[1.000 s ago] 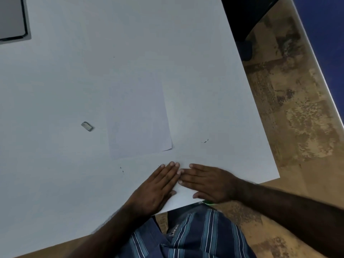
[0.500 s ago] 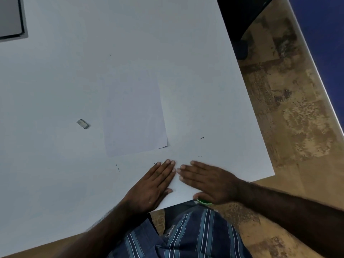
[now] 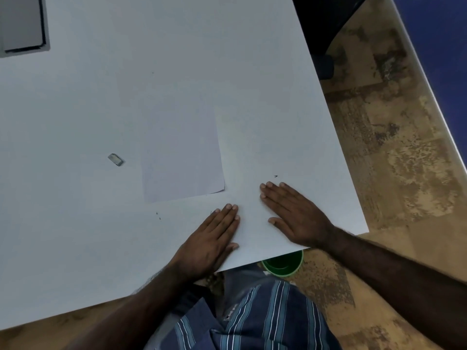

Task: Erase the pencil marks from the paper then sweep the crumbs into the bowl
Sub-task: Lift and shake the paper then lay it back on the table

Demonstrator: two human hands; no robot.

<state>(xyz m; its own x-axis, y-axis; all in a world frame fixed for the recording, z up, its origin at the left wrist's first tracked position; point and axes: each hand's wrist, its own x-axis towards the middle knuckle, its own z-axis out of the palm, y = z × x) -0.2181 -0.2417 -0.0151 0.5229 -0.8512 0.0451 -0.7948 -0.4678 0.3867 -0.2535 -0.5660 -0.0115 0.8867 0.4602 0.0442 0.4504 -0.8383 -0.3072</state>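
Observation:
A sheet of paper [image 3: 182, 157] lies on the white table [image 3: 75, 223], with no pencil marks that I can make out. A small grey eraser [image 3: 115, 159] sits to its left. Dark crumbs lie near the paper's lower edge [image 3: 158, 215] and one [image 3: 275, 176] just beyond my right fingertips. My left hand [image 3: 211, 242] rests flat near the table's front edge, fingers straight. My right hand [image 3: 293, 214] lies flat beside it, a gap between them. A green bowl [image 3: 283, 263] shows below the table edge, partly hidden by the tabletop.
A grey flat device [image 3: 22, 24] lies at the table's far left corner. A dark chair [image 3: 321, 26] stands beyond the right edge. Patterned brown floor [image 3: 391, 147] runs along the right, with a blue wall [image 3: 442, 46] behind.
My right hand has moved away from the left hand, up and to the right across the table. The green bowl under the table edge has come more into view.

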